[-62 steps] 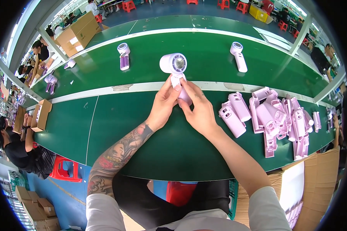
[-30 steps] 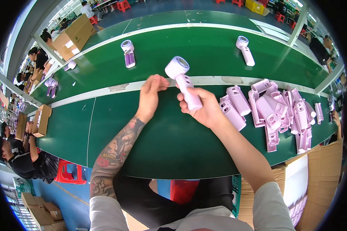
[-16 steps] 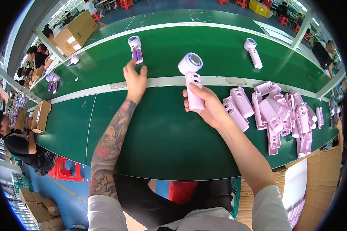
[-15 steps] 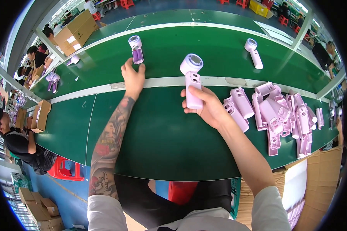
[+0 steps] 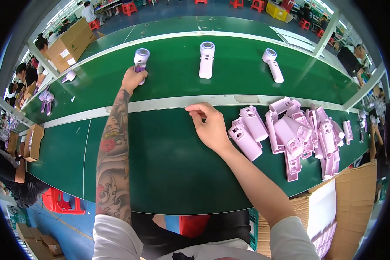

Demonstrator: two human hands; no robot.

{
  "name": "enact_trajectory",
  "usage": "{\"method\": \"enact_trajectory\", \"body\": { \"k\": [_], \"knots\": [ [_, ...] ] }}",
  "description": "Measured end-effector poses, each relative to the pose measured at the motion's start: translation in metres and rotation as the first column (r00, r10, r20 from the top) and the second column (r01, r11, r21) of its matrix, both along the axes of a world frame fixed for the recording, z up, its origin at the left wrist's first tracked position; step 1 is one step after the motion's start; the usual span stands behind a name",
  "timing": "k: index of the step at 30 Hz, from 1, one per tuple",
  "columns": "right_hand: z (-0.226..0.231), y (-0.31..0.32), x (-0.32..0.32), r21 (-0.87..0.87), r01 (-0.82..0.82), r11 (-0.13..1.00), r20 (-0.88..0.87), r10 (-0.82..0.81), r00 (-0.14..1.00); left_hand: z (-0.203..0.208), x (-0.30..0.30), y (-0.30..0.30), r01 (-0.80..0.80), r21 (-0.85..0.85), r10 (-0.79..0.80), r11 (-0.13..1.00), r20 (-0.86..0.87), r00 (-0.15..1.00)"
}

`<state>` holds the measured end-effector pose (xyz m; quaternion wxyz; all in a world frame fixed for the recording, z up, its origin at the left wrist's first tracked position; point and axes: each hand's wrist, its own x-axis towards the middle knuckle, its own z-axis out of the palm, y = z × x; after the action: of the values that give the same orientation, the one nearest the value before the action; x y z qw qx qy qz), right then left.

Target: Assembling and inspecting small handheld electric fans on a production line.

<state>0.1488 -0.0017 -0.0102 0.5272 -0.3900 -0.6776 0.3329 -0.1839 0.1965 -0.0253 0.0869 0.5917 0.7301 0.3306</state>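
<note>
My left hand reaches far out over the green belt and grips a pink handheld device with a round white head. My right hand hovers low over the near green table, fingers curled, holding nothing. Just beyond it, a second pink device lies on the belt, head pointing away. A third pink device lies further right on the belt. A pile of pink shell halves sits right of my right hand.
A white strip divides the near table from the belt. Cardboard boxes stand at my lower right and more at the far left. Other people work along the left side.
My right hand has set the assembled device down on the belt and drawn back empty. My left hand has reached further out and closed on the left device.
</note>
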Motion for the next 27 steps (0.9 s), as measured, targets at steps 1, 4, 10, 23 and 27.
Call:
{"method": "enact_trajectory", "body": {
  "k": [1,4,10,23,27],
  "knots": [
    [0.0,-0.001,0.004,-0.046,-0.003,0.999,0.01,0.003,1.0,0.008,0.012,-0.005,0.125,-0.109,-0.1,0.986,0.216,0.971],
    [0.002,-0.002,0.011,-0.1,-0.012,0.995,0.033,0.015,0.999,0.034,0.047,-0.046,0.405,-0.242,-0.185,0.882,0.612,0.769],
    [-0.001,-0.002,0.015,-0.105,-0.03,0.994,0.036,0.034,0.999,0.05,0.12,-0.159,0.472,0.256,-0.292,0.844,0.956,0.003],
    [0.079,-0.062,0.081,0.374,-0.004,0.927,0.708,-0.283,0.647,0.042,0.116,-0.178,0.56,0.321,-0.396,0.763,0.918,0.013],
    [0.079,-0.076,0.103,0.386,-0.01,0.922,0.863,-0.357,0.358,0.045,0.115,-0.18,0.544,0.333,-0.406,0.77,0.914,0.015]
  ]
}}
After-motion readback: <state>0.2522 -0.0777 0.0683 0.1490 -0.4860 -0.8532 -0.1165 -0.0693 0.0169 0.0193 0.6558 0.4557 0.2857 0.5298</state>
